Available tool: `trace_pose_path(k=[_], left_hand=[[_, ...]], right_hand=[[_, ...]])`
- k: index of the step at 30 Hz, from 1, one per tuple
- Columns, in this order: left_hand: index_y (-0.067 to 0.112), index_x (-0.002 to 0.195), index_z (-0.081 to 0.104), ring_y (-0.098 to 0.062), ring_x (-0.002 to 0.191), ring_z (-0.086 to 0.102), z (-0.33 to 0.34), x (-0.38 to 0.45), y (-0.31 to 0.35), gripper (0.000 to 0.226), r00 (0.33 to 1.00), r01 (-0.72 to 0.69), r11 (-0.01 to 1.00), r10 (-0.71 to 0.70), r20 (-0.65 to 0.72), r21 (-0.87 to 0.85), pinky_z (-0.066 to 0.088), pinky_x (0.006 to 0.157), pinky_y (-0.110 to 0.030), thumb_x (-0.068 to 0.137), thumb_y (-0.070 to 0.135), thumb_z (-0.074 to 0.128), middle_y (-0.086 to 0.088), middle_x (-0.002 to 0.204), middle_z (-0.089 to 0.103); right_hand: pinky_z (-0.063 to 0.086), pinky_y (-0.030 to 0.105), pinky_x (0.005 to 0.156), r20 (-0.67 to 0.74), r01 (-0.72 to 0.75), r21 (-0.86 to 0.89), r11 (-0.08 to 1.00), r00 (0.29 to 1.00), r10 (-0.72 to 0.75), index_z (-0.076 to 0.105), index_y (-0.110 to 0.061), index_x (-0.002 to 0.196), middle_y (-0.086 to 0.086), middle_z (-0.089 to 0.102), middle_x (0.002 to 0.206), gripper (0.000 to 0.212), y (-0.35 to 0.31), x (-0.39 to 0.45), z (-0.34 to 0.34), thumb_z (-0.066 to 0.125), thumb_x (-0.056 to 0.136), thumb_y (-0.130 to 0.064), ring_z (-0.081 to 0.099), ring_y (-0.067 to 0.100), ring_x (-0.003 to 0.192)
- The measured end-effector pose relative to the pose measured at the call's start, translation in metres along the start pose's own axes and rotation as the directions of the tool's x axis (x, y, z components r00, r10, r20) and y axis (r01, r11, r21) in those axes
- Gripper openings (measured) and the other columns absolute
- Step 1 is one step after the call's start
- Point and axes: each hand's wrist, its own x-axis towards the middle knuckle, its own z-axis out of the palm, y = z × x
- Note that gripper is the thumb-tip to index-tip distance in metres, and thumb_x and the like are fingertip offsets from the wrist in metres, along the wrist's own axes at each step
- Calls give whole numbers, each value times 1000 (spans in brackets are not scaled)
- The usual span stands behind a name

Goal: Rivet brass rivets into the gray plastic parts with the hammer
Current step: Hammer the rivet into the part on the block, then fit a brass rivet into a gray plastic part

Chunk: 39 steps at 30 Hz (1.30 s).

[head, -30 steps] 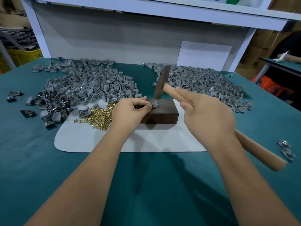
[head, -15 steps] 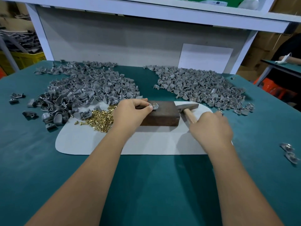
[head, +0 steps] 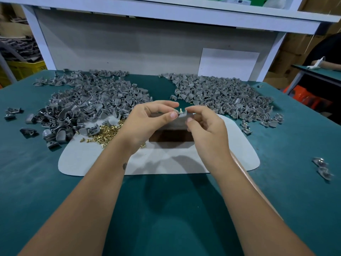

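My left hand (head: 147,122) and my right hand (head: 206,126) together pinch one gray plastic part (head: 182,115) just above the dark wooden block (head: 171,136). A brass rivet (head: 180,110) sticks up out of that part between my fingertips. The hammer is out of my hand; its wooden handle (head: 239,164) shows beside and under my right forearm, and its head is hidden. Loose brass rivets (head: 105,133) lie in a heap on the white mat (head: 239,145), left of the block.
Two big heaps of gray plastic parts cover the green table, one at the left (head: 88,100) and one at the right (head: 221,97). A few stray parts (head: 322,168) lie at the far right. A white backboard stands behind the heaps.
My right hand has let go of the hammer and moved to the gray part. Both hands have lifted the part off the block.
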Motion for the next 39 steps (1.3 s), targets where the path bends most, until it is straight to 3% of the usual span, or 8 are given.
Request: trace_pose_path(k=[2,8,13,21,28,32,36,39], left_hand=[[22,80,79,-5,100,69,1,0,-1,9,1000,3,1000,-2,8,-25,51,79,-12,74,26,73,9,110,73],[18,81,78,-9,100,69,3,0,-1,10,999,23,998,-21,25,-57,53,83,-17,76,23,72,7,110,73],[9,87,75,-19,104,69,3,-1,-1,17,998,41,998,-38,50,-48,55,95,-31,79,22,69,-4,119,69],[1,86,71,-14,94,70,4,-1,-1,10,996,71,996,-69,47,-52,55,84,-22,90,4,62,-4,112,68],[4,82,71,-11,91,67,4,-1,2,10,995,50,999,-49,82,-10,53,82,-19,88,4,62,-2,103,66],[4,82,72,-13,91,65,2,0,0,10,995,48,998,-51,80,43,53,85,-23,87,3,64,-7,106,62],[5,80,73,-9,88,65,1,-1,0,7,995,52,997,-56,82,57,53,83,-20,79,12,72,1,100,63],[7,77,73,-9,87,63,0,-1,-1,9,995,50,996,-56,84,78,52,84,-21,76,16,75,4,98,62]], right_hand=[[50,25,72,4,12,35,999,1000,-12,64,-35,91,-13,62,74,25,0,0,1,57,84,-12,60,11,74],[49,19,67,-24,94,22,995,995,-94,60,-37,99,-10,61,72,33,-1,-1,2,66,80,-11,58,6,69],[42,13,66,-33,197,-117,973,979,-202,66,-29,96,-9,61,77,29,-1,1,2,71,78,-7,56,6,69],[37,9,69,21,306,-299,904,949,-314,70,-15,96,-14,54,82,19,5,4,0,74,78,-12,52,1,72],[37,17,73,151,468,-427,774,880,-450,67,-7,94,1,60,87,11,5,4,-7,69,83,-9,51,14,80],[40,25,70,192,498,-468,730,864,-466,67,-7,89,2,61,84,8,4,4,-7,68,81,-7,52,21,79],[41,28,68,209,527,-507,682,843,-495,67,-6,87,3,62,83,6,4,2,-8,68,82,-8,54,24,78],[46,39,64,239,538,-536,651,836,-494,67,-6,88,4,62,83,7,6,1,-8,67,83,-10,55,26,79]])
